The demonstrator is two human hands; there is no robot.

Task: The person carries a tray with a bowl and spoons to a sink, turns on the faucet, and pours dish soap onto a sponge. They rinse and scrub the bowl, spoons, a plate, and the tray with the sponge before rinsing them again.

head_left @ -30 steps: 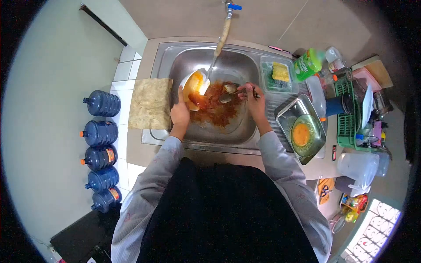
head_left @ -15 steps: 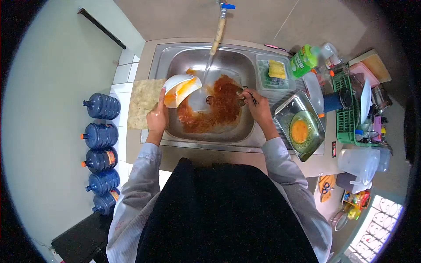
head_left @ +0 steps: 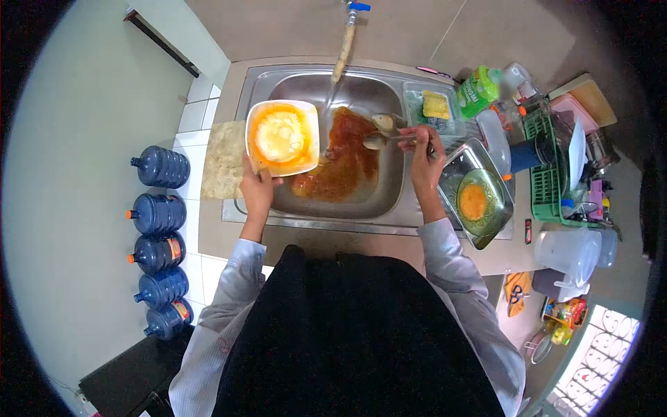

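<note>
Cramped kitchen corner, steel sink (head_left: pixel 313 214) set into a tan desk (head_left: pixel 306 240). The white bowl (head_left: pixel 281 137), smeared orange inside, sits face-up over the sink's left edge. The person's left hand (head_left: pixel 257 187) has its grip closed on the bowl's near rim. The right hand (head_left: pixel 424 149) is over the sink's right side, grip wrapped around two spoons (head_left: pixel 379 132) that point left. Orange sauce (head_left: pixel 347 167) covers the basin floor below the tap (head_left: pixel 345 38). Just right of the sink, a steel tray (head_left: pixel 455 163) holds a green plate (head_left: pixel 474 201) with more orange stuff on it. Blue water jugs (head_left: pixel 160 167) are lined up well off to the left.
</note>
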